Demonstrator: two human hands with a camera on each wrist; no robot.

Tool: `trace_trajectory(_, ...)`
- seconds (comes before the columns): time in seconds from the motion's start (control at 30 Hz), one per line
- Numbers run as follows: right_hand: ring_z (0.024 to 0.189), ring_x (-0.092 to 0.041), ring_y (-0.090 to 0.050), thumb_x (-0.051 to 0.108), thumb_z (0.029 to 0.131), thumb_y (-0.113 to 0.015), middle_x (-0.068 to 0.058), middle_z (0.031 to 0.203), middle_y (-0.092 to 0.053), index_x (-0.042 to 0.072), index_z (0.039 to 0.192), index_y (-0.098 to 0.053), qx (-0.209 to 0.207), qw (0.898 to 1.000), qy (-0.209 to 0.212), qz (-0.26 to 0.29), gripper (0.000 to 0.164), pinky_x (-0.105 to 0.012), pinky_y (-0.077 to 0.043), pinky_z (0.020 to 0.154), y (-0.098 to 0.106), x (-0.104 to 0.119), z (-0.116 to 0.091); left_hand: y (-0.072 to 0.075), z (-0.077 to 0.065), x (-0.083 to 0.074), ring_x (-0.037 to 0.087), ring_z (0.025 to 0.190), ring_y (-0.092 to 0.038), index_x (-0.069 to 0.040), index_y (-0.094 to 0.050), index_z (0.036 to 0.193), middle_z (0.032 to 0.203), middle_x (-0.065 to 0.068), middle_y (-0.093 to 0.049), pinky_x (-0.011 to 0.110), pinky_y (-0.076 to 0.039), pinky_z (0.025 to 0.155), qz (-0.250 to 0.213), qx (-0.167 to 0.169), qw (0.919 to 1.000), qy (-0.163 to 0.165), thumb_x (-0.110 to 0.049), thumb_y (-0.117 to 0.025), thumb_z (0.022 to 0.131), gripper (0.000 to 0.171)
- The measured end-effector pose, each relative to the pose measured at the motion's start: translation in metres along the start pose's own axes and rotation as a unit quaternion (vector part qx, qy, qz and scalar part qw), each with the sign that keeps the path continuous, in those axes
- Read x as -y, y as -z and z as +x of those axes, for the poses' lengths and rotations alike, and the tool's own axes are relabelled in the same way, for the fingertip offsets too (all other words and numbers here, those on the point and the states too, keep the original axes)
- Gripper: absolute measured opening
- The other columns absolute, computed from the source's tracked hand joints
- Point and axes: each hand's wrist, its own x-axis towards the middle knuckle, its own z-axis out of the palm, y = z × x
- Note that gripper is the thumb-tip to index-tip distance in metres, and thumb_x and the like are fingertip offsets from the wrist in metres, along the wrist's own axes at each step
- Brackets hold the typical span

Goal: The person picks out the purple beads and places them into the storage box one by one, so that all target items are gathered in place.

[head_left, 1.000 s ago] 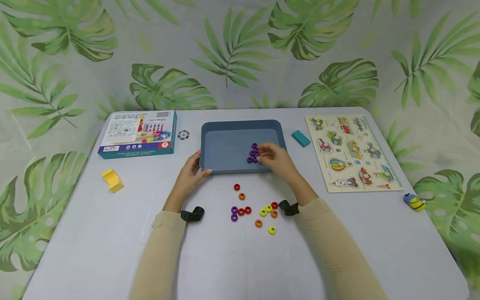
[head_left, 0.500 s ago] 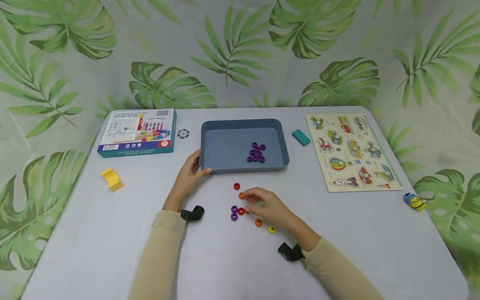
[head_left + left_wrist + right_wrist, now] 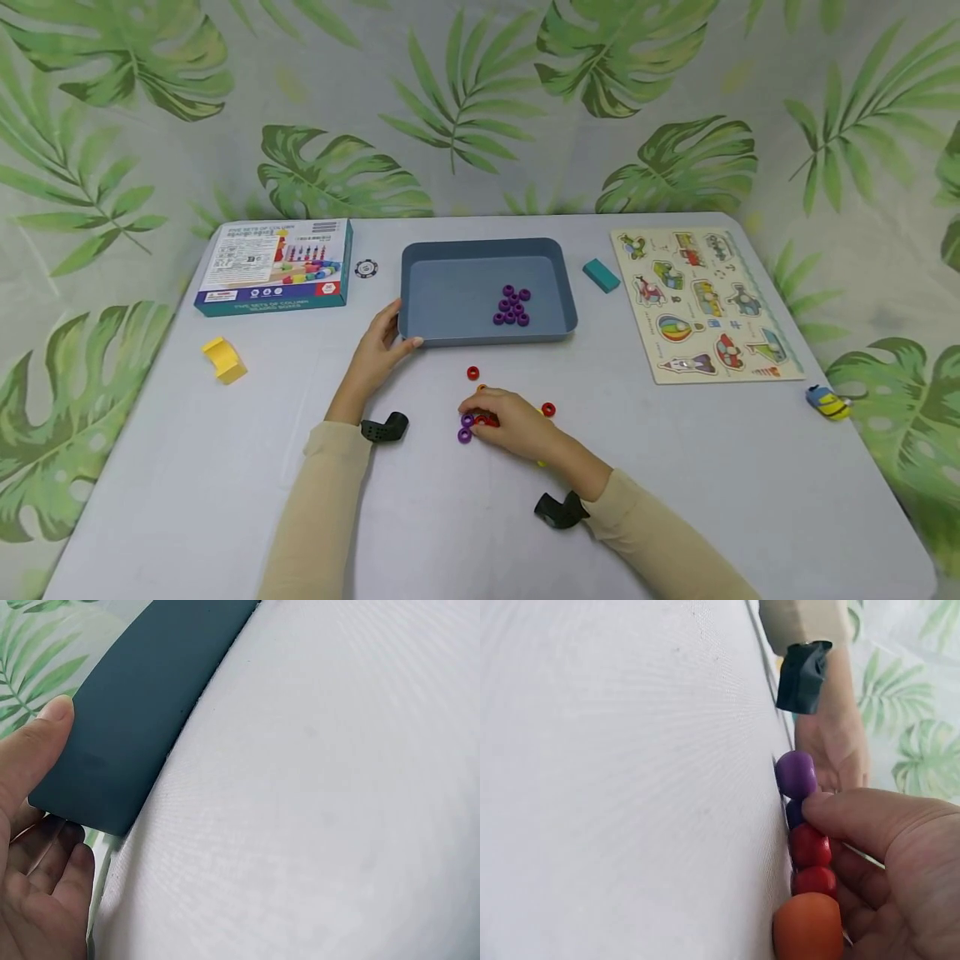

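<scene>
My left hand (image 3: 372, 354) grips the near left corner of the blue-grey tray (image 3: 450, 292), its thumb on the front wall and its fingers by the left side. Several purple beads (image 3: 522, 320) lie in the tray's right part. In front of the tray, my right hand (image 3: 521, 425) pinches a purple bead (image 3: 795, 814) on the table. A second purple bead (image 3: 796, 774) sits beside it, and two red beads (image 3: 810, 846) are under the hand. An orange bead (image 3: 808, 928) appears close in the right wrist view. The right hand partly hides other beads.
Separate red beads lie at the tray's front (image 3: 472, 372) and right of the hand (image 3: 549, 409). Around the tray are a toy box (image 3: 277, 267), a poker chip (image 3: 367, 268), a yellow block (image 3: 224, 360), a teal block (image 3: 602, 276), a picture puzzle board (image 3: 705, 308) and a small blue-yellow toy (image 3: 828, 403).
My right hand has left the tray, come down to the loose beads and moved left to the purple pair, which shifted slightly. The left hand stays at the tray corner.
</scene>
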Motion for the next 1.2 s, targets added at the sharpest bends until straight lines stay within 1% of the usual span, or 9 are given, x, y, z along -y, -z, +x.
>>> trace_trajectory(0.17,0.086,-0.004,-0.046,0.018,0.077,-0.059,0.011,0.094,-0.053,0.018,0.095,-0.059,-0.015,1.000,0.002,-0.001,0.019,-0.021,-0.042,0.076,-0.002,0.001,0.002,0.000,0.000,0.000,0.019,0.120,-0.020,-0.006,-0.020,0.131,0.134,0.009,-0.017,0.030,-0.022,0.098,-0.003,0.003,1.0000,0.000,-0.017,-0.060,0.075,0.070)
trace_trajectory(0.3,0.078,-0.006,-0.048,0.016,0.076,-0.059,0.011,0.089,-0.052,0.017,0.093,-0.059,-0.047,0.998,0.000,0.047,0.017,-0.020,-0.044,0.067,-0.001,0.005,0.002,0.001,-0.001,0.001,0.019,0.120,-0.020,-0.006,-0.020,0.131,0.134,0.009,-0.017,0.031,-0.022,0.098,-0.007,0.005,1.0000,0.003,-0.017,-0.061,0.075,0.070)
trace_trajectory(0.4,0.078,-0.008,-0.050,0.015,0.076,-0.059,0.010,0.089,-0.052,0.014,0.093,-0.059,-0.079,0.993,0.008,0.090,0.018,-0.023,-0.046,0.068,0.005,0.009,0.002,0.000,-0.001,0.000,0.020,0.120,-0.020,-0.005,-0.020,0.131,0.134,0.010,-0.017,0.031,-0.022,0.098,-0.011,0.006,0.9999,0.000,-0.015,-0.060,0.075,0.070)
trace_trajectory(0.57,0.081,-0.009,-0.051,0.015,0.076,-0.059,0.004,0.092,-0.053,0.009,0.096,-0.058,-0.142,0.981,0.029,0.129,0.021,-0.028,-0.046,0.073,0.032,0.011,0.006,0.000,-0.001,0.000,0.020,0.120,-0.020,-0.002,-0.020,0.131,0.133,0.010,-0.018,0.032,-0.022,0.098,-0.015,0.005,0.9999,-0.007,-0.014,-0.060,0.075,0.069)
trace_trajectory(0.73,0.082,-0.020,-0.051,0.001,0.076,-0.057,-0.012,0.093,-0.052,-0.004,0.096,-0.055,-0.202,0.961,0.021,0.188,0.021,-0.031,-0.046,0.075,0.072,0.007,0.019,0.000,0.000,0.002,0.021,0.120,-0.021,-0.003,-0.020,0.131,0.133,0.010,-0.018,0.032,-0.022,0.098,-0.016,0.003,0.9999,-0.005,-0.015,-0.061,0.075,0.070)
trace_trajectory(0.8,0.083,-0.023,-0.050,-0.001,0.076,-0.057,-0.017,0.094,-0.050,-0.007,0.097,-0.054,-0.218,0.954,-0.001,0.205,0.023,-0.030,-0.045,0.074,0.086,-0.003,0.026,0.000,0.001,0.004,0.021,0.120,-0.021,-0.005,-0.021,0.131,0.134,0.010,-0.018,0.031,-0.022,0.098,-0.021,0.004,0.9998,-0.004,-0.015,-0.061,0.074,0.071)
trace_trajectory(0.93,0.084,-0.017,-0.050,0.007,0.077,-0.058,-0.012,0.097,-0.053,-0.001,0.100,-0.055,-0.233,0.949,-0.073,0.198,0.024,-0.025,-0.046,0.070,0.101,-0.040,0.044,0.000,0.005,0.016,0.017,0.120,-0.021,-0.010,-0.021,0.131,0.134,0.006,-0.018,0.026,-0.023,0.097,-0.017,0.003,0.9998,-0.004,-0.022,-0.062,0.072,0.073)
trace_trajectory(1.07,0.086,-0.015,-0.052,0.016,0.077,-0.058,-0.006,0.097,-0.055,0.006,0.101,-0.056,-0.214,0.954,-0.149,0.147,0.026,-0.026,-0.046,0.069,0.106,-0.070,0.060,0.000,0.008,0.026,0.012,0.119,-0.021,-0.013,-0.021,0.132,0.134,0.003,-0.018,0.019,-0.024,0.095,-0.004,0.003,1.0000,-0.006,-0.030,-0.062,0.070,0.076)
trace_trajectory(1.2,0.086,-0.018,-0.053,0.013,0.078,-0.058,-0.007,0.097,-0.055,0.006,0.100,-0.057,-0.183,0.960,-0.183,0.102,0.023,-0.031,-0.045,0.070,0.107,-0.081,0.071,0.001,0.008,0.027,0.012,0.120,-0.021,-0.012,-0.021,0.132,0.134,0.002,-0.018,0.020,-0.024,0.096,-0.003,0.004,0.9999,-0.011,-0.029,-0.062,0.071,0.076)
